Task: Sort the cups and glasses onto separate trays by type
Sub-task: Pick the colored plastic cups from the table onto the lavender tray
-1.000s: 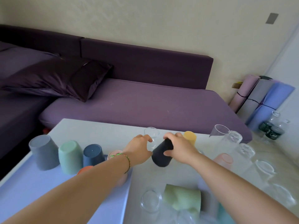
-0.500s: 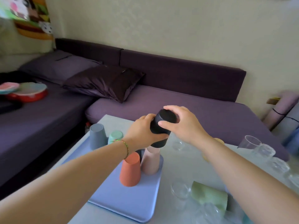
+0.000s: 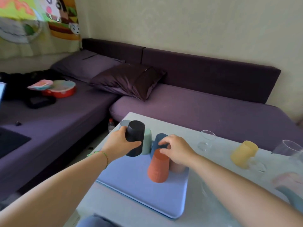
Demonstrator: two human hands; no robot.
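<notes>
black cup (image 3: 135, 136) gripped in left hand (image 3: 119, 143), five cups (image 3: 158, 167) on one blue tray (image 3: 139, 187), right hand (image 3: 179, 150) loose, empty

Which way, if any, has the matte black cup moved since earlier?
Yes: left hand carried the matte black cup leftward, off the white table, over the blue tray.
</notes>
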